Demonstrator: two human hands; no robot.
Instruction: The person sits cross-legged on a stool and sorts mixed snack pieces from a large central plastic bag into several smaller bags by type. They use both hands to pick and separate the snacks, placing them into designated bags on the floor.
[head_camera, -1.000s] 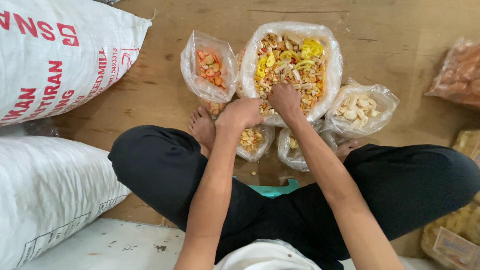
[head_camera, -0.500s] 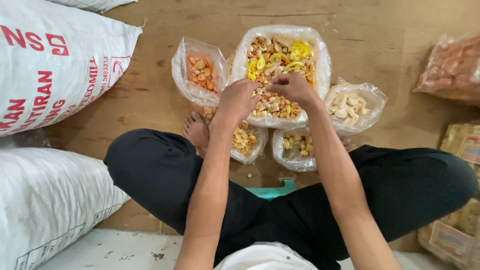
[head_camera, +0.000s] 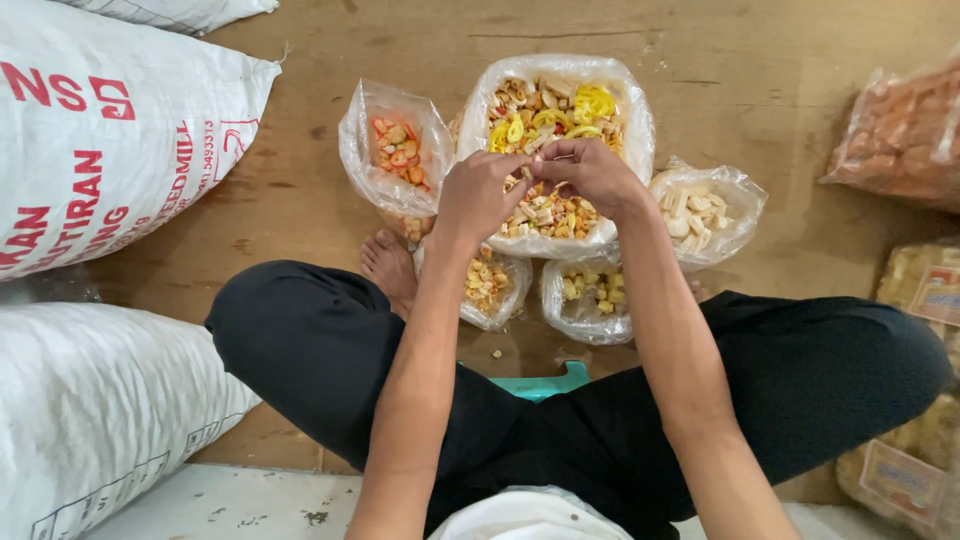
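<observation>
A big clear bag (head_camera: 640, 120) of mixed snack pieces, yellow, pale and reddish, stands open on the wooden floor in front of my crossed legs. My left hand (head_camera: 480, 195) and my right hand (head_camera: 592, 170) hover over its middle with their fingertips meeting. Each pinches a small pale piece. Around the big bag stand smaller clear bags: one with orange pieces (head_camera: 395, 150) to the left, one with whitish pieces (head_camera: 705, 215) to the right, and two with yellowish pieces (head_camera: 487, 285) (head_camera: 590, 295) near my shins.
Two large white woven sacks (head_camera: 110, 150) (head_camera: 90, 410) lie at the left. A bag of brownish snacks (head_camera: 905, 135) and packed snack bags (head_camera: 920, 290) sit at the right. A teal object (head_camera: 545, 383) shows between my legs. My bare foot (head_camera: 388, 265) rests beside the small bags.
Both hands have moved from the near edge of the big bag up over its middle and drawn together, fingertips now meeting.
</observation>
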